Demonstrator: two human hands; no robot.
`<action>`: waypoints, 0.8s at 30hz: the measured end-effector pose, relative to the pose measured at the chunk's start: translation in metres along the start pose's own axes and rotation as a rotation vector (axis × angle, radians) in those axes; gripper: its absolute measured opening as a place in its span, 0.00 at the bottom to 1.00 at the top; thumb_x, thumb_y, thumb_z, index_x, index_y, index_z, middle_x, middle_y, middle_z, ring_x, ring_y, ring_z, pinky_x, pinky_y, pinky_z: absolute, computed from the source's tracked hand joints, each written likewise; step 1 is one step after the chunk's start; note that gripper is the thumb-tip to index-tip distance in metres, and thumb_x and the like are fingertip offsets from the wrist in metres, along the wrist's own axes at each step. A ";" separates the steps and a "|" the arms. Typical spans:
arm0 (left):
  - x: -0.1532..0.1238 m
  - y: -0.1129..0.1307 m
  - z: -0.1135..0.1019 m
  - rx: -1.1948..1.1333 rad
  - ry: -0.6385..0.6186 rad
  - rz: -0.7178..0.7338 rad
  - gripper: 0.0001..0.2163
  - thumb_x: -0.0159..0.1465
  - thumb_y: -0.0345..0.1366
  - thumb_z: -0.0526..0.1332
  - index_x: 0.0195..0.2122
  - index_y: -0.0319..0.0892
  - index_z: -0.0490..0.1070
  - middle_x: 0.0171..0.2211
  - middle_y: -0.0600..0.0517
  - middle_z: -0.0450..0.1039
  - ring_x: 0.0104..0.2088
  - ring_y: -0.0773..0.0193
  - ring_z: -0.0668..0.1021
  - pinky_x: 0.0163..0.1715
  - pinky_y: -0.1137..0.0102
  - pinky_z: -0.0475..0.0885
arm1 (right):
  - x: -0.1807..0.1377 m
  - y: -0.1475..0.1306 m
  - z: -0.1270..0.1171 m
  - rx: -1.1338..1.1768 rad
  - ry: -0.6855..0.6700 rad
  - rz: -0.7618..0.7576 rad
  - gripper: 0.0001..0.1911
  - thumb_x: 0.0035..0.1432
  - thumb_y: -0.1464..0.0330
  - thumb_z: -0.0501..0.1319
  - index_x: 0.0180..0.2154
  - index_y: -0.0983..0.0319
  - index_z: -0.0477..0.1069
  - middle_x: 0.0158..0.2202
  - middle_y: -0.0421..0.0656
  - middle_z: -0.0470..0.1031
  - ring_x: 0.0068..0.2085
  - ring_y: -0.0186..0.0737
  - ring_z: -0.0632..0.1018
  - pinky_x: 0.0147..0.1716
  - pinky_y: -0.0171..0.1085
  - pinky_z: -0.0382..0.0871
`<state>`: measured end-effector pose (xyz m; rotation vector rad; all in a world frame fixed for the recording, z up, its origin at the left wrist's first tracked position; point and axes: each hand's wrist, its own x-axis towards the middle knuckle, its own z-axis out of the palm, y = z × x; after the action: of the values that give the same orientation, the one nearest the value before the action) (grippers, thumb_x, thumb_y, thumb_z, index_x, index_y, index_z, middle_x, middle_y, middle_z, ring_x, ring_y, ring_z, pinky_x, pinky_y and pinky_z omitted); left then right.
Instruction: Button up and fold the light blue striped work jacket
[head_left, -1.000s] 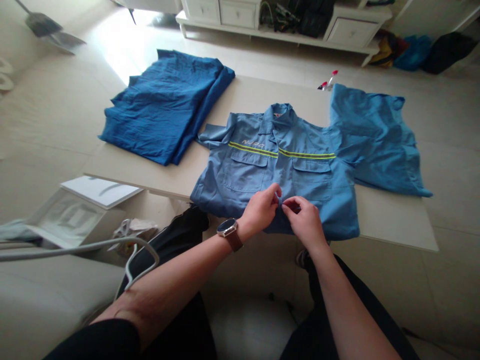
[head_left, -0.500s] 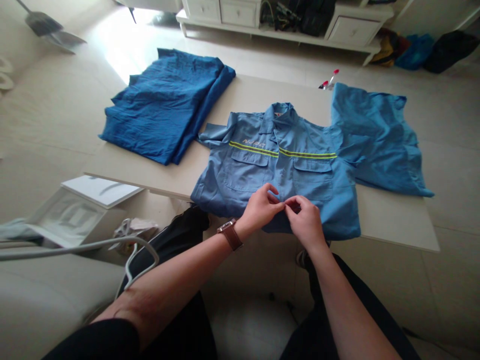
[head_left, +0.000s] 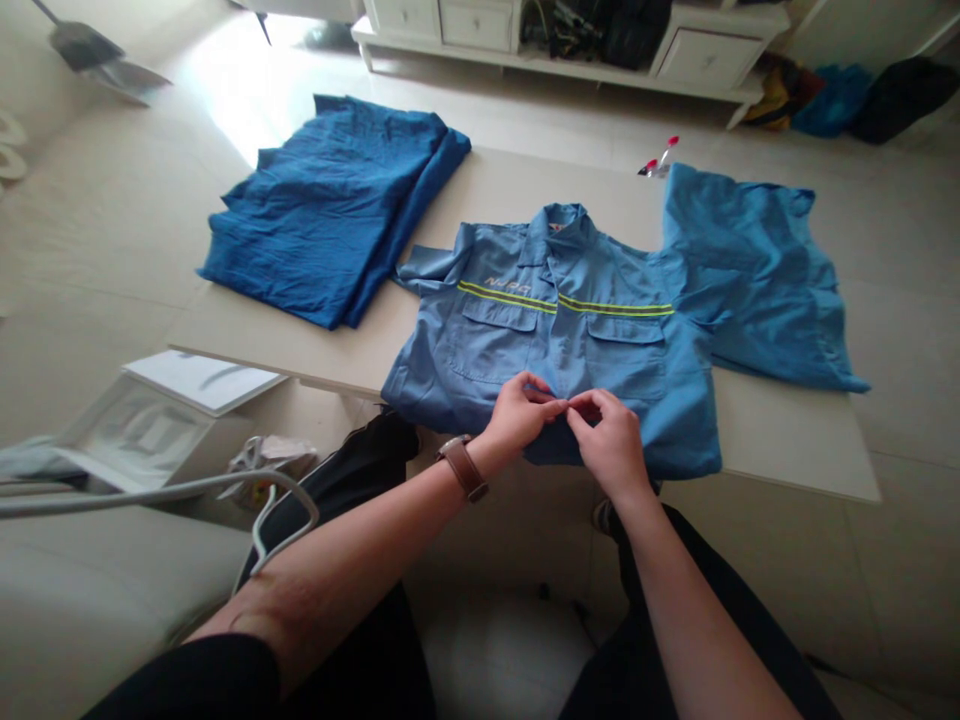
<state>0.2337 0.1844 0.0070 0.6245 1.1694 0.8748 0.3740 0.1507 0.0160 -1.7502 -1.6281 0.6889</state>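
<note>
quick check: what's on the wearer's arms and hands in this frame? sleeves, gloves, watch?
Both hands, the left hand and the right hand, are bare: no gloves, no rings that I can make out. Forearms are uncovered, with no sleeves in view. The left wrist carries a wristwatch on a brown strap; its face is turned away. The right wrist is bare.

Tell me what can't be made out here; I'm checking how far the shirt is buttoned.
Head view only:
- The placket spot pinched by the left hand and right hand on the light blue shirt: fingers cover it, so no button or hole shows.
- Chest lettering above the yellow stripe: too small to read.
- Small red-tipped items on the table: too small to identify.
</note>
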 end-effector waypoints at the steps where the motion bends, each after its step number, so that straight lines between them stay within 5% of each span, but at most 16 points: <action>1: 0.000 0.000 0.000 -0.016 0.005 -0.008 0.16 0.55 0.21 0.72 0.32 0.41 0.65 0.22 0.57 0.75 0.22 0.72 0.75 0.28 0.76 0.71 | 0.000 0.000 0.000 0.003 0.002 0.001 0.06 0.58 0.67 0.60 0.29 0.59 0.73 0.31 0.42 0.76 0.33 0.41 0.77 0.36 0.40 0.70; 24: -0.001 0.006 0.003 -0.130 0.065 -0.076 0.15 0.55 0.18 0.68 0.31 0.40 0.64 0.20 0.59 0.72 0.22 0.73 0.74 0.30 0.75 0.70 | 0.001 -0.002 0.001 -0.002 0.019 0.020 0.07 0.59 0.64 0.62 0.29 0.59 0.71 0.31 0.43 0.75 0.33 0.41 0.76 0.37 0.40 0.69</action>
<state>0.2353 0.1869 0.0134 0.4457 1.1766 0.9039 0.3722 0.1518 0.0170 -1.7722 -1.6011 0.6783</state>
